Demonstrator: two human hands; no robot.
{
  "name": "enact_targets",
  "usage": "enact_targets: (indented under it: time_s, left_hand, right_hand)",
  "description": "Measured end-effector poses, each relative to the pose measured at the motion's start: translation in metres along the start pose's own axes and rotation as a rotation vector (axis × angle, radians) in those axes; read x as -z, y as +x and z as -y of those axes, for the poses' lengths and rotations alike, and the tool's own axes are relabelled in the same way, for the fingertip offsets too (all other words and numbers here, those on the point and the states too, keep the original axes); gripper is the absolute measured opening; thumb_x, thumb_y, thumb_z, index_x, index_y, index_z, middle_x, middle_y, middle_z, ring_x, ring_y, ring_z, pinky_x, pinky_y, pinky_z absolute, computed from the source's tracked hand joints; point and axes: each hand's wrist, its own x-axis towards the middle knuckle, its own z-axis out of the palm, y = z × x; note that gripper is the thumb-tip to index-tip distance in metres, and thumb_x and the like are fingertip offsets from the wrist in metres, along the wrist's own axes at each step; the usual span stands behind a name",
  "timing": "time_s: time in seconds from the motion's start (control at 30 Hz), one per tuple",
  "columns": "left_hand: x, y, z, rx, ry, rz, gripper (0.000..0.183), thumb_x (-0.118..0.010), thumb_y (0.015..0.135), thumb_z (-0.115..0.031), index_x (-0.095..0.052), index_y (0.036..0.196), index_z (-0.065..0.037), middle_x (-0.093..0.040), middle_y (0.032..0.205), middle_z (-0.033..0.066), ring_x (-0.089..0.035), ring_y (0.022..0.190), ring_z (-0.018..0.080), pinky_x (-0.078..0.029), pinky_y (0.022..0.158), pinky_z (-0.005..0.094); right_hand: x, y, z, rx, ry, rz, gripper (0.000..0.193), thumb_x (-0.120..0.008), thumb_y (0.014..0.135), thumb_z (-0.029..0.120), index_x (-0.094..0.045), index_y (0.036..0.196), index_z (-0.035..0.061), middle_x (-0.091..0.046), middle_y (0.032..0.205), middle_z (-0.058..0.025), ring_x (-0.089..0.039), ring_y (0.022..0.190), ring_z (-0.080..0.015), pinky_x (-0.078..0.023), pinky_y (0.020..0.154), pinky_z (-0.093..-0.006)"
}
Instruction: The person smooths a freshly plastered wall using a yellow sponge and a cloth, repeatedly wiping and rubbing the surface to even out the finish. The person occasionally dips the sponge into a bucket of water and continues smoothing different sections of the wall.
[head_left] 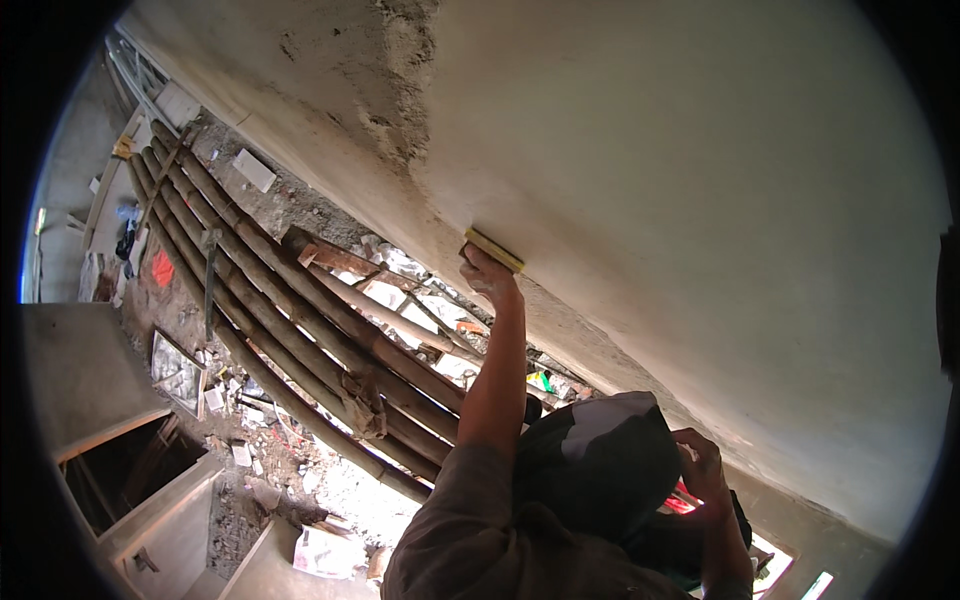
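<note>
My left hand [488, 274] is closed around a narrow rectangular plastering float [494, 250] with a yellowish edge. The float rests against the smooth plastered wall [680, 170], close to the wall's lower border. My left arm is stretched out, and pale smears mark the hand. Lower on the right, my right hand [703, 465] is bent with its fingers curled beside a dark, rounded cloth-like shape [600, 460]. Whatever those fingers hold, if anything, is hidden. A rough, unsmoothed strip [395, 90] runs down the wall left of the smooth plaster.
Several long bamboo poles [290, 285] lie side by side left of my arm, with a crosspiece lashed over them. Rubble and scraps [250, 400] cover the ground below. A pale slab with a dark opening [130, 470] stands at lower left.
</note>
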Motion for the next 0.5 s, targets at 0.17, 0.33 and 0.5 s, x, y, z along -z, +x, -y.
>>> enact_targets:
  time_s: [0.17,0.33,0.5]
  left_hand:
    - [0.006,-0.110,-0.087,-0.663,-0.149,0.394,0.048,-0.055,0.092,-0.044,-0.054,0.097,0.004,-0.059,0.092,0.0137,-0.058,0.082,0.0250,-0.048,0.078,0.0409]
    - [0.044,-0.124,-0.076,-0.988,0.060,0.723,0.051,-0.053,0.092,-0.047,-0.049,0.102,0.003,-0.056,0.092,0.0123,-0.054,0.084,0.0216,-0.046,0.070,0.0367]
    - [0.047,-0.041,-0.028,-0.142,0.004,0.240,0.054,-0.043,0.097,-0.048,-0.043,0.102,0.006,-0.052,0.089,0.0138,-0.053,0.073,0.0178,-0.050,0.060,0.0317]
  right_hand:
    - [-0.002,0.004,-0.005,-0.026,0.033,0.036,0.020,-0.059,0.091,0.014,-0.062,0.101,-0.0030,-0.066,0.094,-0.0161,-0.064,0.088,-0.0259,-0.049,0.078,-0.0332]
    - [-0.001,0.011,-0.005,0.049,-0.028,0.024,0.020,-0.060,0.091,0.014,-0.062,0.101,-0.0028,-0.066,0.093,-0.0151,-0.064,0.087,-0.0241,-0.049,0.077,-0.0323]
    - [0.008,0.010,0.011,-0.058,-0.004,0.009,0.020,-0.061,0.090,0.015,-0.063,0.100,-0.0027,-0.066,0.093,-0.0140,-0.064,0.087,-0.0227,-0.049,0.077,-0.0324]
